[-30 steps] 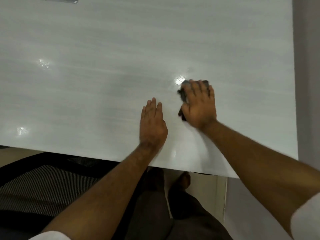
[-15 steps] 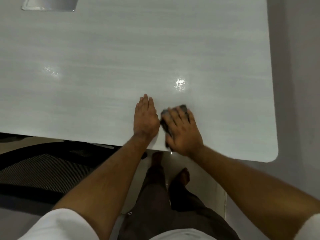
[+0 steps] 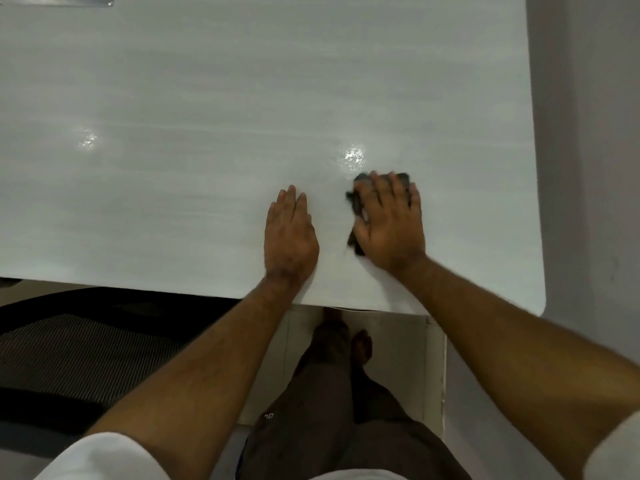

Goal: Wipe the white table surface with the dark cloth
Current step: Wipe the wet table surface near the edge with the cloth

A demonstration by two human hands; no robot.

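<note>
Grey wall (image 3: 588, 133) along the right — pale tiled floor (image 3: 388, 358) below; black mesh chair (image 3: 86, 348) at lower left, two ceiling-light glints overhead reflected.

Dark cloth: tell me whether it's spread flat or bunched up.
Bunched: the dark cloth shows only as crumpled edges around the right hand pressing it down.
</note>
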